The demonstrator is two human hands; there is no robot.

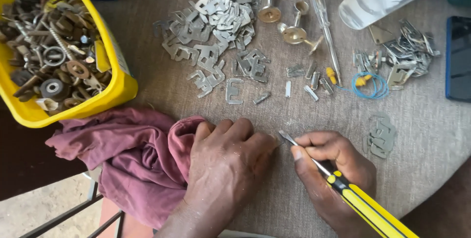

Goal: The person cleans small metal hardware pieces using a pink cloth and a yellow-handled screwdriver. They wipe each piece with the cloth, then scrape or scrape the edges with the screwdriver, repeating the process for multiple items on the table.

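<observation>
Pinching a yellow-handled screwdriver [343, 186], the right hand [331, 169] closed its grip around the shaft, tip at the left hand [228, 162], which lay fisted, knuckles down on the bench [294, 208] beside a maroon cloth [132, 159].

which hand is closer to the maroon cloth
Left. The left hand rests palm down right against the maroon cloth, overlapping its edge. The right hand, holding a yellow-handled screwdriver, sits farther off on the far side of the left hand.
</observation>
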